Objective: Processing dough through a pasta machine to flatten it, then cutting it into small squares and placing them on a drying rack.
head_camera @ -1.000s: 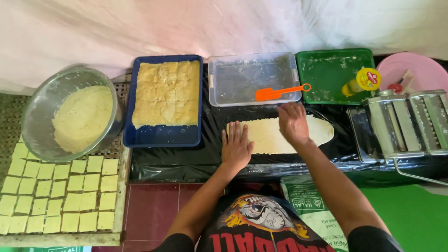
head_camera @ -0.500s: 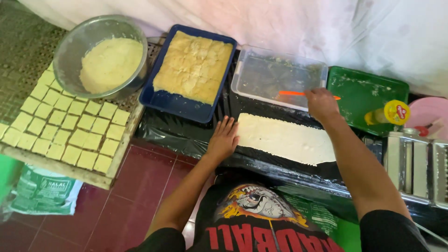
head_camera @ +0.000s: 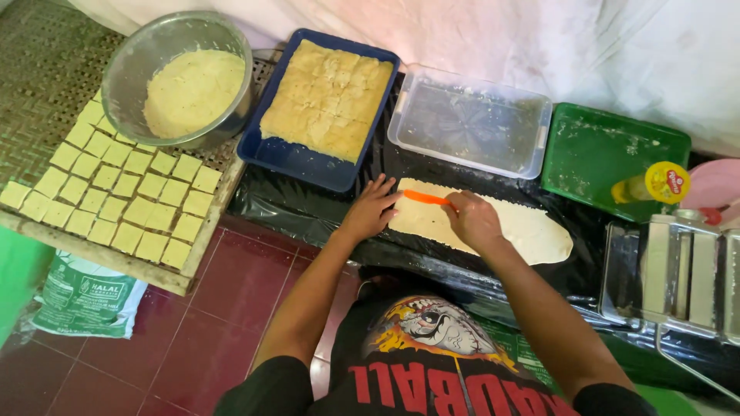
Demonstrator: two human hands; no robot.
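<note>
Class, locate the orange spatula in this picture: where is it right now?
In the head view, the orange spatula is held in the right hand, lying across the left end of the dough sheet, just below the clear plastic container.

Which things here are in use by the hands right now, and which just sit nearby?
In use:
right hand holding the orange knife
left hand steadying the dough sheet

Nearby, untouched:
metal bowl
blue tray
clear tub
green tray
yellow bottle
cut squares
pasta roller

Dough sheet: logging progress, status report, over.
Right hand grips orange knife, blade on dough sheet left end. Left hand presses sheet edge. Nothing in the way; clear tub behind.
</note>
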